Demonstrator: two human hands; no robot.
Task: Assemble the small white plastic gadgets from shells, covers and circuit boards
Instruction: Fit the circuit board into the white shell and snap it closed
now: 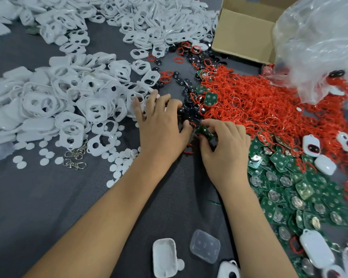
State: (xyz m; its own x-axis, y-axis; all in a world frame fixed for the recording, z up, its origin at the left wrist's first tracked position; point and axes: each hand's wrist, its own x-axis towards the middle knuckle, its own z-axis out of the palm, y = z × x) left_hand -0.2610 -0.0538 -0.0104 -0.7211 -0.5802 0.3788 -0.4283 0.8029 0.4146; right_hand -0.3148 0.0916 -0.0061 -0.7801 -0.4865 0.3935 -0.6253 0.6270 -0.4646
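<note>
My left hand (161, 125) reaches into a cluster of small black button pads (186, 115) at the table's middle, and its fingertips pinch one of them. Just to its right, my right hand (223, 143) grips a green circuit board (205, 131) between thumb and curled fingers. A big heap of white covers with two holes (72, 101) lies to the left. Red rubber rings (255, 101) are piled to the right. Green circuit boards (289, 189) with coin cells spread at the lower right. A white shell (164, 256) lies open side up near the front edge.
An open cardboard box (243, 31) and a clear plastic bag (317, 43) stand at the back right. White round discs (117, 161) and metal clasps (75, 157) lie left of my arms. A clear plastic insert (205, 245) and finished white gadgets (315, 249) sit near the front.
</note>
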